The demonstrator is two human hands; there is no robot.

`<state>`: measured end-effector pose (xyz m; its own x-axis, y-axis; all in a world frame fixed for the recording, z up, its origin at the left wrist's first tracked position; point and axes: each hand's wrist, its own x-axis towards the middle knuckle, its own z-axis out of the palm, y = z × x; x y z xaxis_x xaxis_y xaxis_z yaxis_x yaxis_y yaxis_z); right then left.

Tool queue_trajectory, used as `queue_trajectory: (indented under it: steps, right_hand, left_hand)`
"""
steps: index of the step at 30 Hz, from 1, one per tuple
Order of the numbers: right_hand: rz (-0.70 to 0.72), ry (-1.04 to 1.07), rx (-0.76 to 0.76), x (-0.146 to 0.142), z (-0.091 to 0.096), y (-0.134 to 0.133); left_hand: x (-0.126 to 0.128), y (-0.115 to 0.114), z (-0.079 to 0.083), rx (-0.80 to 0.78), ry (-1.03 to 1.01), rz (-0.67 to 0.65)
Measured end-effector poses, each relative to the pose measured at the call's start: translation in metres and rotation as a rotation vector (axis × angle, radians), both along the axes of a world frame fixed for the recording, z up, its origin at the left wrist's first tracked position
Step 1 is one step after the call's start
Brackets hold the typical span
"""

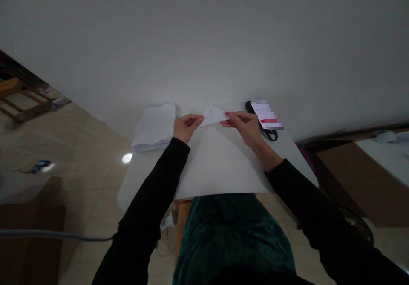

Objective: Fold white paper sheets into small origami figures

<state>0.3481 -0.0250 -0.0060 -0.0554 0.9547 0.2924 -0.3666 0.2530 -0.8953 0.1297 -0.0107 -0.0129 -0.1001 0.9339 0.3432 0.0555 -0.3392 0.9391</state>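
A small piece of folded white paper, peaked at the top with a crease running down from the tip, is held level between both hands. My left hand pinches its left corner between thumb and fingers. At the opposite corner my right hand grips it the same way, thumb and fingers closed. The paper is just above the far part of the white table; I cannot tell whether it touches the surface. Beside my left hand lies a stack of white paper sheets.
A phone with a lit screen and a black strap lies right of my right hand. The wall rises directly behind the table. A wooden stool stands far left, and cardboard is at the right. A cable runs in from the left.
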Motion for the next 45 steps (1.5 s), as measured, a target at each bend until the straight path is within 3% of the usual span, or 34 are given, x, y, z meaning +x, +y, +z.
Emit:
queue_trajectory:
  steps: [6, 11, 23, 26, 30, 33, 39, 45]
  right_hand:
    - [0.022, -0.007, -0.045, 0.001, 0.0, 0.002]
    - [0.005, -0.067, -0.102, 0.003, -0.001, 0.005]
    - [-0.008, -0.142, -0.126, 0.007, 0.002, 0.005]
    - [-0.042, -0.155, -0.113, 0.007, 0.001, 0.006]
    - [-0.122, -0.157, -0.099, 0.007, -0.001, 0.008]
    - [-0.135, -0.154, -0.087, 0.006, -0.002, 0.007]
    - [-0.153, -0.163, -0.123, 0.006, -0.001, 0.007]
    - [-0.076, -0.207, -0.177, 0.007, 0.004, 0.002]
  left_hand:
    - [-0.001, 0.001, 0.0, 0.067, -0.02, 0.036]
    - [-0.001, 0.001, 0.0, 0.198, 0.076, 0.05]
    - [-0.001, -0.008, 0.007, 0.338, 0.244, -0.031]
    - [0.0, -0.011, 0.007, 0.279, 0.286, -0.047]
    - [0.002, -0.011, 0.004, 0.048, 0.252, -0.144]
    - [0.002, -0.01, 0.004, 0.012, 0.209, -0.163]
    - [-0.003, -0.006, 0.001, 0.152, 0.376, -0.232]
    - [-0.001, -0.007, -0.008, 0.426, 0.722, -0.246]
